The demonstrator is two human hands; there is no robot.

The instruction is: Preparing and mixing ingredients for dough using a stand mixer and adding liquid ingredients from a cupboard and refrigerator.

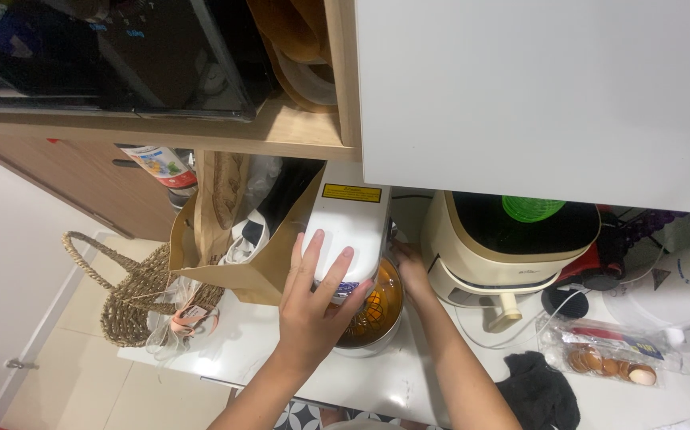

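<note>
A white bench (409, 382) is seen from above, lit evenly. A white cabinet door (536, 87) and wooden shelf (281, 131) hang overhead. Beige floor tiles (74, 374) lie beyond the bench's left edge.

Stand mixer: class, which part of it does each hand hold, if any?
The left hand lies flat on top of the white mixer head, fingers spread. The right hand reaches beside the bowl; its grip cannot be told.
</note>
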